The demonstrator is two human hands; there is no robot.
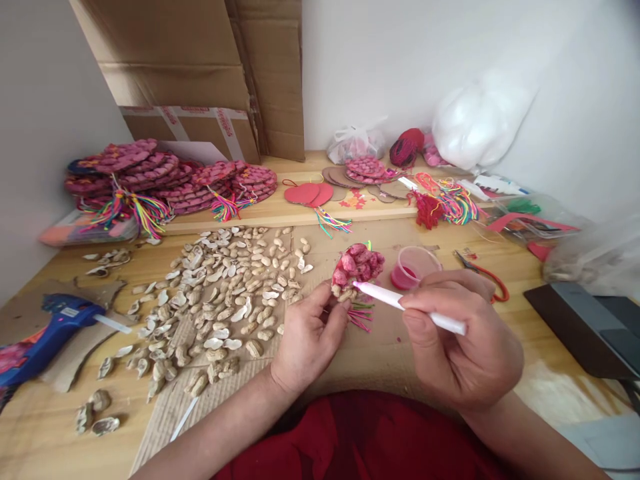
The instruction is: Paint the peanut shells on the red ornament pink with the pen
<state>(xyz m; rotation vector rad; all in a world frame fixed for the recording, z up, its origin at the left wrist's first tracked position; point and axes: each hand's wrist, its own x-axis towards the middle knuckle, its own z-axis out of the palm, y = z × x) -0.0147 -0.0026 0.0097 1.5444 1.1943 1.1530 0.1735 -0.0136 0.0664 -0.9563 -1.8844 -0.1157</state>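
Note:
My left hand point(316, 333) pinches the lower left edge of a peanut-shell ornament point(358, 265). Most of its shells are coloured pink-red; those at the bottom edge, near my fingers, are still pale. A pink and green tassel point(361, 316) hangs below it. My right hand point(463, 337) is closed around a white pen-like brush point(395, 299), whose pink-stained tip meets the lower shells of the ornament. Just behind the brush, a clear plastic cup point(416, 259) holds pink liquid.
Many peanut shells point(225, 287) spread over cardboard at the left, beside a blue glue gun point(65, 333). Stacked pink ornaments point(145, 167) with tassels line the raised back board. Orange-handled pliers point(490, 273) and a dark device point(580, 327) lie at the right.

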